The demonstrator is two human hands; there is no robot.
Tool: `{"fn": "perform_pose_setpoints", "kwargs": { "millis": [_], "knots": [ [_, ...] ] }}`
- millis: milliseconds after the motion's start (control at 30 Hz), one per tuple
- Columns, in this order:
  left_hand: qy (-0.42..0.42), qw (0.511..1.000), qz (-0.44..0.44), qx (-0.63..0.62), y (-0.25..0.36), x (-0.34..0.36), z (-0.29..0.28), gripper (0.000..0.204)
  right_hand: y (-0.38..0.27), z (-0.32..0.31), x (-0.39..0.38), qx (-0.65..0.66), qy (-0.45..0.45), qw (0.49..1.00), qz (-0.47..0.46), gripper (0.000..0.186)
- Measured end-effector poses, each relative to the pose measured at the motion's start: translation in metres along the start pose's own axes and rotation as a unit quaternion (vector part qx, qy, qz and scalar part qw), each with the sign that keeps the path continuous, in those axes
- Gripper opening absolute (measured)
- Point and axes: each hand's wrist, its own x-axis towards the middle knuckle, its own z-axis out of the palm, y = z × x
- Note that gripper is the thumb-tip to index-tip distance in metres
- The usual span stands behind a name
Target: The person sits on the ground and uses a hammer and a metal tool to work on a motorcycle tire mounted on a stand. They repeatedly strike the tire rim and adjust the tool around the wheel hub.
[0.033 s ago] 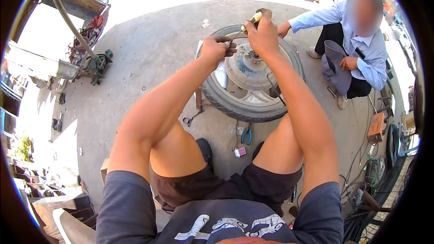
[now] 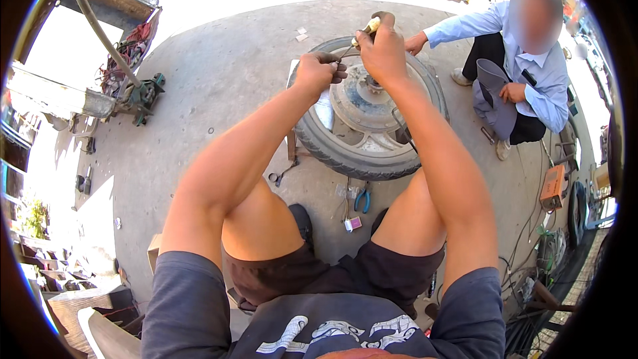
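Observation:
A wheel with a grey tyre [image 2: 362, 167] and a wide metal hub [image 2: 352, 103] lies on its side before me. Over its far part, my left hand [image 2: 319, 71] pinches a thin dark wire [image 2: 341, 59] between thumb and fingers. Just to the right and higher, my right hand [image 2: 384, 50] is closed round a small tool with pale yellow grips [image 2: 373, 25]. The tool's thin front part points at the wire; its tip is too small to make out. A dark cable [image 2: 397, 118] runs from the hub beneath my right forearm.
A person in a light blue shirt [image 2: 482, 23] crouches at the right, one hand near the wheel's far edge. Blue-handled pliers [image 2: 362, 201] and a small pink and white box [image 2: 353, 224] lie between my feet. An orange box [image 2: 552, 187] stands at the right, a metal stand [image 2: 142, 98] at the left.
My right hand has shifted very slightly left with the yellow-gripped tool. My left hand stays almost where it was, still on the wire.

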Motion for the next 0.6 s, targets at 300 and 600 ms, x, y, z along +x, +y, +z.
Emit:
{"fn": "perform_pose_setpoints", "kwargs": {
  "millis": [300,600],
  "knots": [
    [0.028,0.9,0.175,0.399,-0.056,0.085,-0.033,0.024,0.041,0.074,0.022,-0.047,-0.099,0.991,-0.076,0.036],
    [0.032,0.894,0.155,0.419,-0.078,0.112,-0.03,0.026,0.055,0.089,0.025,-0.075,-0.142,0.984,-0.082,0.032]
  ]
}}
